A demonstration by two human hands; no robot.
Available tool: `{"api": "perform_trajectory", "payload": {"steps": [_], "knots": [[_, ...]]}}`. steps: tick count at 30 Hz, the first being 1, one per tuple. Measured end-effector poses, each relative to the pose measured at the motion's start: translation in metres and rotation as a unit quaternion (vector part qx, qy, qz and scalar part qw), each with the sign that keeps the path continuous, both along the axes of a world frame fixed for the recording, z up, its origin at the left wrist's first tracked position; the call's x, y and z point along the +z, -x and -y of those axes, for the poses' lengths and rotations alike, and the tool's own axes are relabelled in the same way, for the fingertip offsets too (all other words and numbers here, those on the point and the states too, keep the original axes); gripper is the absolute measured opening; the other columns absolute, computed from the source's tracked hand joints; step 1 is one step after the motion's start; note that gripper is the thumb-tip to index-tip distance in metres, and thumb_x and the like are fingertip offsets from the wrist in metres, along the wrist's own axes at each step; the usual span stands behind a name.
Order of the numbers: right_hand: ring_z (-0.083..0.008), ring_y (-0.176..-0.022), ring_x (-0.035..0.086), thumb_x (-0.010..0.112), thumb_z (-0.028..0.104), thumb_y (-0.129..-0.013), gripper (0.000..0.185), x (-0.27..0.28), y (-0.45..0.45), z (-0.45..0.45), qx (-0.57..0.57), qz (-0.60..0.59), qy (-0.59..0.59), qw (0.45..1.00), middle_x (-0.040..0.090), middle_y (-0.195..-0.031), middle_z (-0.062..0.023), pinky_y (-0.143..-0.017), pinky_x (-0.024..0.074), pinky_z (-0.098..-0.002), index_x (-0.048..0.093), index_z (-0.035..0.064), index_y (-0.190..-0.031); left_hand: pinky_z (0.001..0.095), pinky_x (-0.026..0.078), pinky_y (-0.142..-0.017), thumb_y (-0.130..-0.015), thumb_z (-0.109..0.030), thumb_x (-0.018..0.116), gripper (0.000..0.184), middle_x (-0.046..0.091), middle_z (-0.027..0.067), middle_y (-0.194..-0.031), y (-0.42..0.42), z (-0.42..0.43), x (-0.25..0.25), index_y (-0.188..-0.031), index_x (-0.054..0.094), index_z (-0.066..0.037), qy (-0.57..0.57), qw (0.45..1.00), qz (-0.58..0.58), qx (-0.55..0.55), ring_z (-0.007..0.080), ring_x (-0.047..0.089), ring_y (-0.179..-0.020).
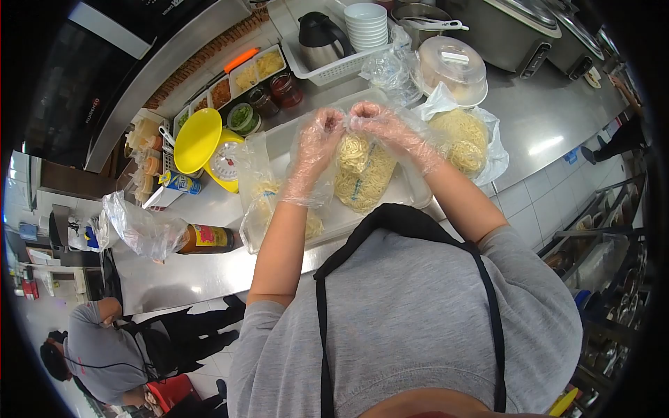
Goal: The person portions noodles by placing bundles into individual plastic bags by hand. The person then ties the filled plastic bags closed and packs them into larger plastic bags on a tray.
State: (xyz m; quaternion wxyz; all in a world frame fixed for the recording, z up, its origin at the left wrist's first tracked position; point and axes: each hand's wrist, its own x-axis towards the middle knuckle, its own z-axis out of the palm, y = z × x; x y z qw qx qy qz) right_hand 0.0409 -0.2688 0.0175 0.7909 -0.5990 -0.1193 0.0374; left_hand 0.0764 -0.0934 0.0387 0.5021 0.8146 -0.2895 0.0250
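Both my hands wear clear plastic gloves and meet above a white tray (411, 194). My left hand (319, 139) and my right hand (390, 131) have their fingers curled in at the top of a clear plastic bag of noodles (364, 182), closed on its upper edge. Yellow noodles fill the bag, with one bundle near its mouth and more below. Left of it, another clear bag with noodles (268, 198) lies partly behind my left forearm. On the right, a larger open bag of noodles (460, 137) sits beside the tray.
A yellow-panned scale (198, 141) and a sauce bottle (209, 238) stand at left. Behind are topping containers (245, 75), jars (284, 90), a jug (322, 43), stacked bowls (366, 28) and a domed lid (453, 66). A co-worker (115, 345) stands at lower left.
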Motion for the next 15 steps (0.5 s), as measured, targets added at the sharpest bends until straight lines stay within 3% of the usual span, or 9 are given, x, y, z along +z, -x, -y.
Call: {"api": "perform_trajectory", "payload": {"steps": [4, 7, 10, 15], "knots": [[-0.0068, -0.086, 0.05, 0.066, 0.021, -0.081, 0.022, 0.006, 0.004, -0.003, -0.031, -0.002, 0.042, 0.999, 0.055, -0.088, 0.0022, -0.079, 0.0408, -0.0239, 0.057, 0.0065, -0.096, 0.0284, 0.045, -0.075, -0.08, -0.007, 0.062, 0.017, 0.059, 0.0059, -0.085, 0.007, 0.007, 0.007, -0.095, 0.056, -0.003, -0.053, 0.997, 0.055, 0.019, 0.0142, 0.055, -0.08], [-0.0068, -0.085, 0.05, 0.067, 0.019, -0.081, 0.02, 0.006, 0.005, -0.004, -0.059, 0.002, 0.093, 0.994, 0.054, -0.087, 0.0026, -0.08, 0.041, -0.0243, 0.058, 0.0068, -0.093, 0.0299, 0.045, -0.073, -0.077, -0.006, 0.063, 0.017, 0.059, 0.0081, -0.083, 0.006, 0.01, 0.0, -0.093, 0.056, -0.003, 0.021, 0.999, 0.033, 0.026, 0.0176, 0.056, -0.077], [-0.0067, -0.088, 0.048, 0.064, 0.015, -0.083, 0.017, 0.007, 0.005, -0.004, -0.045, 0.014, 0.093, 0.995, 0.053, -0.09, 0.002, -0.079, 0.0404, -0.0236, 0.055, 0.007, -0.095, 0.0315, 0.046, -0.071, -0.075, -0.005, 0.064, 0.017, 0.059, 0.0094, -0.081, 0.009, 0.01, 0.001, -0.09, 0.057, -0.002, 0.004, 0.994, 0.094, 0.058, 0.0204, 0.057, -0.076], [-0.0058, -0.087, 0.047, 0.064, 0.014, -0.082, 0.018, -0.006, -0.004, -0.002, -0.046, 0.068, 0.119, 0.99, 0.051, -0.091, 0.0028, -0.079, 0.0399, -0.0228, 0.054, 0.0075, -0.095, 0.0323, 0.046, -0.068, -0.073, -0.007, 0.065, 0.017, 0.059, 0.0105, -0.082, 0.015, 0.016, 0.002, -0.088, 0.058, -0.001, -0.021, 0.989, 0.099, 0.103, 0.0213, 0.058, -0.074]]}}
